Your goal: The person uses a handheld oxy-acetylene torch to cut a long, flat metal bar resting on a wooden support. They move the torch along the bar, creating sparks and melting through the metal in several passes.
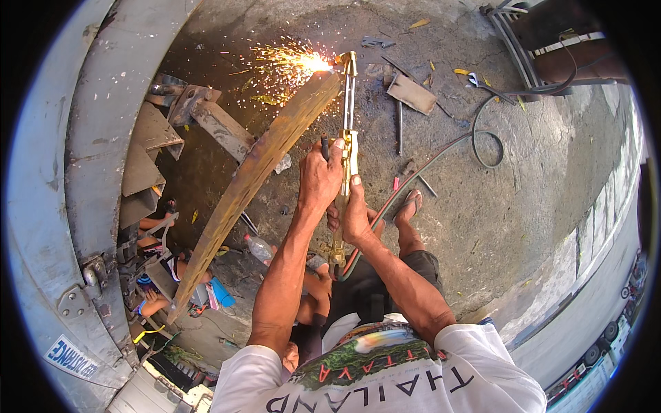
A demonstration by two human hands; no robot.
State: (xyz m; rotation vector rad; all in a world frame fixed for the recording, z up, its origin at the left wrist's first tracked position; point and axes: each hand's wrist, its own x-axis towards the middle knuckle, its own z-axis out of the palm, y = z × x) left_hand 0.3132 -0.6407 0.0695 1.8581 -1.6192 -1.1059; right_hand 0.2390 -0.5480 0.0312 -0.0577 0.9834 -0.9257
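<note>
A brass cutting torch (349, 103) points away from me, and both my hands are wrapped round it. My left hand (320, 175) grips it farther forward, by the valve body. Closer to my body, my right hand (356, 215) is closed on the handle. The torch head is at the far end of a long rusty steel beam (251, 182), where a bright glow and orange sparks (292, 65) spray out to the left. Glare hides the exact spot being heated. From the torch's rear, a red and green twin hose (394, 198) curves off to the right.
Gas cylinders (561, 34) lie toward the far right, where the hose leads. A flat metal plate (412, 93) and rods are on the concrete. Steel brackets (148, 158) and a large grey metal panel (103, 151) stand left. Another person (153, 303) is at lower left, near a plastic bottle (259, 249).
</note>
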